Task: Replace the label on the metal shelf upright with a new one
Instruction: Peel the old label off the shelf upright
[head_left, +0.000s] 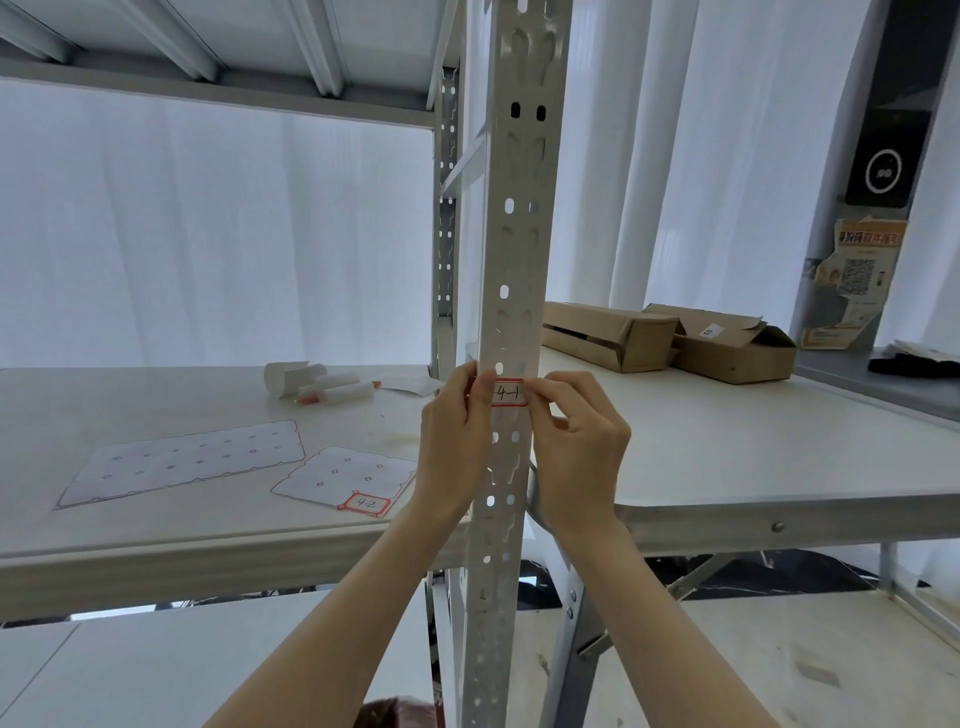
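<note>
While between grips (457, 441) (576, 447), label (509, 393) on upright (519, 208).

Storeroom or stock area, by the look. Boltless steel racking: slotted metal upright (511, 260) with keyhole punchings, pale shelf board (156, 400) on a steel beam, another level overhead. Location codes are handwritten: red-bordered label (510, 393) marked 4-1 on the upright, second label (368, 504) marked 4-2 on a backing sheet (343, 475), larger stripped sheet (187, 460) beside it. Folding bench (779, 467) just beside the rack carries brown cardboard cartons (608, 338), one with flaps open. White curtains (208, 234) behind. QR-code poster (852, 280) and black wall panel (883, 166) at right.
</note>
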